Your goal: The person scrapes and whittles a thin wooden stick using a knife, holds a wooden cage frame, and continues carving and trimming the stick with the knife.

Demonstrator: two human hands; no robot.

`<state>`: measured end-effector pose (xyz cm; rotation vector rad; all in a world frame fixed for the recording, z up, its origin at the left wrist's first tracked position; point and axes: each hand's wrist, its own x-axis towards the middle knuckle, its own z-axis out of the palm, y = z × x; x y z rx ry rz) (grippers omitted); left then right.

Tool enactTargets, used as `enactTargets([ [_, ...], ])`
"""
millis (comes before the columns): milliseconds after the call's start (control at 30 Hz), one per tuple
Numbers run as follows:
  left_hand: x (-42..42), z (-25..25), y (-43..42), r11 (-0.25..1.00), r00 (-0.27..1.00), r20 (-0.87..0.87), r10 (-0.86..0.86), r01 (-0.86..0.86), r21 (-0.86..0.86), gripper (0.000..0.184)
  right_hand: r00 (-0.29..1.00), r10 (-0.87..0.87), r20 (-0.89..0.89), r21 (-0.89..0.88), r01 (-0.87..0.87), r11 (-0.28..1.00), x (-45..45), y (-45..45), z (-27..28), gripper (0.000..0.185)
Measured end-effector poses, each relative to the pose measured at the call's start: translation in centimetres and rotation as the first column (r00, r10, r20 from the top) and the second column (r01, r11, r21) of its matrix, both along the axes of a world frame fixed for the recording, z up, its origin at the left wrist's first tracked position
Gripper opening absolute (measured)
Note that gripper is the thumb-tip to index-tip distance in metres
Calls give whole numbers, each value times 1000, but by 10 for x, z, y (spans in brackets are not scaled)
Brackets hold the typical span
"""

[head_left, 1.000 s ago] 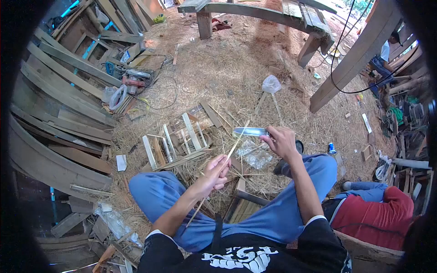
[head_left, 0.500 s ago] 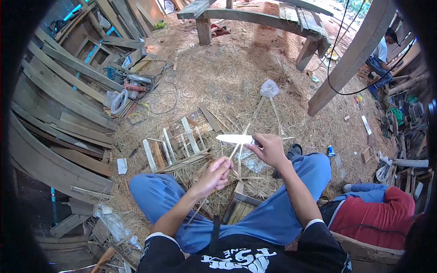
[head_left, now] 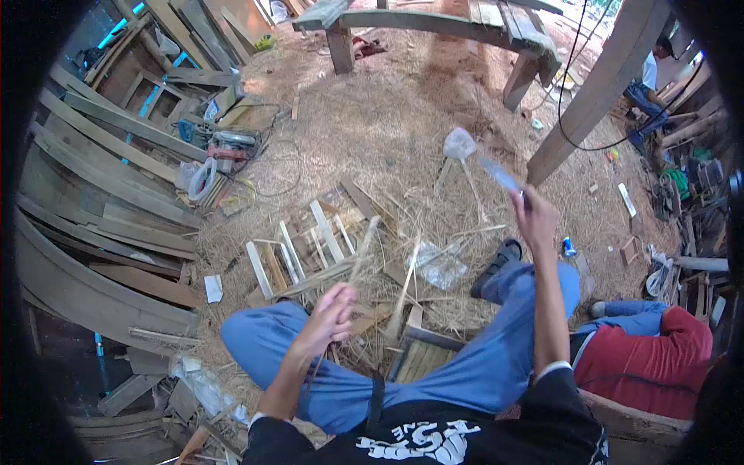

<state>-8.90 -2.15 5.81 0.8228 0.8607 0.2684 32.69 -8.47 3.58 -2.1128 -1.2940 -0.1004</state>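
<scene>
My right hand (head_left: pixel 537 221) is closed round the handle of a knife (head_left: pixel 500 172), raised beyond my right knee. Its broad blade points up and to the left and looks slightly blurred. Above my left thigh, my left hand (head_left: pixel 329 319) grips a thin wooden stick (head_left: pixel 363 252), which slants up and away from the fist. The knife and the stick are well apart. Between my legs sits a small wooden box (head_left: pixel 449 339) with thin strips (head_left: pixel 418 363) lying in it. A clear plastic sheet (head_left: pixel 438 266) lies on the floor just past the box.
Slatted wood pieces (head_left: pixel 327 231) lie ahead to the left. Farther left are a power saw (head_left: pixel 231 147) and stacked boards (head_left: pixel 116 201). A post (head_left: pixel 593 97) and a bench (head_left: pixel 434 25) stand ahead. A person in red (head_left: pixel 647 360) is close by on the right; another (head_left: pixel 647 93) sits farther back.
My right hand has swung the knife up and to the right, away from the stick. My left hand has shifted left and down, still gripping the stick, which now stands steeper.
</scene>
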Motion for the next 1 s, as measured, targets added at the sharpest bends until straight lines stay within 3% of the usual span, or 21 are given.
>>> enactTargets([
  [33,1,-6,7,999,998,33,44,-44,-4,18,998,-15,60,-43,17,999,2,1,8,30],
  [100,2,-26,11,991,988,81,135,-132,-35,18,981,115,155,-36,-111,993,-31,-12,-26,36],
  [133,13,-12,12,998,995,84,62,-63,9,17,978,186,96,-25,-184,983,-44,-7,-28,35],
  [167,20,-12,19,997,986,149,80,-79,-9,17,959,219,180,-15,-220,975,-50,-1,-34,35],
  [267,25,-19,22,991,951,286,116,-89,-104,17,960,263,96,-25,-262,965,-70,1,-25,34],
  [500,74,-2,29,997,973,218,75,-77,-1,23,940,334,-73,40,-332,942,-86,18,-17,33],
  [700,94,-53,36,981,939,301,166,-125,-149,18,882,442,-165,21,-444,896,-104,27,-23,35],
  [833,89,-48,23,974,955,202,219,-203,-98,12,817,558,-144,6,-563,826,-114,27,-24,32],
  [1000,83,-49,23,977,949,229,215,-211,-40,12,787,597,-154,-32,-608,794,-120,27,-28,33],
])
